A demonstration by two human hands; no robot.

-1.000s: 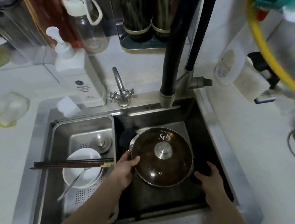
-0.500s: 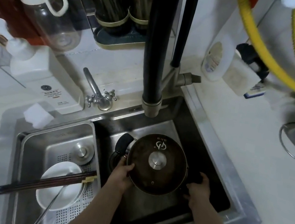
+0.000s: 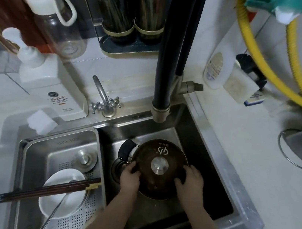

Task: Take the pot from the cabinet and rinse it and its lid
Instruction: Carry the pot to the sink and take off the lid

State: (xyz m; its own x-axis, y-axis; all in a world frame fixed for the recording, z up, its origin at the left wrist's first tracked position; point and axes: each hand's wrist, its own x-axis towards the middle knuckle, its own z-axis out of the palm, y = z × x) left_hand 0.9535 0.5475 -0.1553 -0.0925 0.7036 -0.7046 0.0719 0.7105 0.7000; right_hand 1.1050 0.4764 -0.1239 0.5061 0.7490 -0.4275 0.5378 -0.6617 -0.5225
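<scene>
The pot sits in the steel sink, almost fully covered by its dark glass lid with a round metal knob. One black pot handle sticks out at the left. My left hand grips the pot's left rim beside that handle. My right hand lies on the lid's right part, fingers spread over the glass and curled at its edge. The tall black faucet ends just above the sink's back edge; no water runs from it.
A steel drain basket fills the sink's left half, holding a white bowl with chopsticks and a spoon. A small tap, soap dispenser, utensil holders and detergent bottle line the back. Yellow hoses hang right.
My right hand moved from the pot's right side up onto the lid. The pot stays in the sink; my left hand keeps its hold on the left rim.
</scene>
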